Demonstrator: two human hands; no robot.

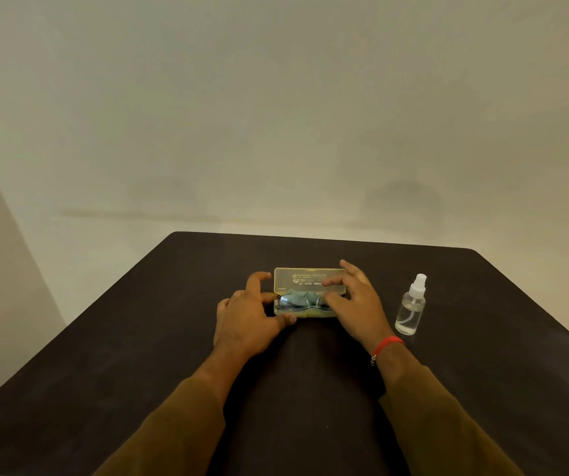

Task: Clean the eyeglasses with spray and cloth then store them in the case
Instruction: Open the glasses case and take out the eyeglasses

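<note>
Dark table [310,389] fills the lower view, pale wall behind. Both forearms in brown sleeves reach fwd over it, converging on the case [309,293] near the table's middle.

Case is translucent yellow, lid standing up w/ printed text facing the person, tray lying flat. Lid up gives access to the contents, so the job looks to be at its start or its very end; can't tell which from this alone. Likely start, since the spray bottle [411,309] stands upright, apart to the right, w/ nobody touching it.

Left hand [247,317] sits at the case's left end: thumb against the front left corner, index curled up by the lid's left edge, other fingers loosely bent. Seems to be steadying the tray so it doesn't slide; a light brace, not a full grasp.

Right hand [352,304] covers the right end, fingers spread, a couple laid across the lid face, thumb over the tray's right part. Open, splayed pose, prob. holding the lid back or reaching in; whether it pinches anything can't be told. A red band [387,347] circles that wrist.

Inside the tray: eyeglasses [305,304] w/ thin frame, resting on or beside a bluish cloth [297,298]. Blurry, so exact layering is unclear.
</note>
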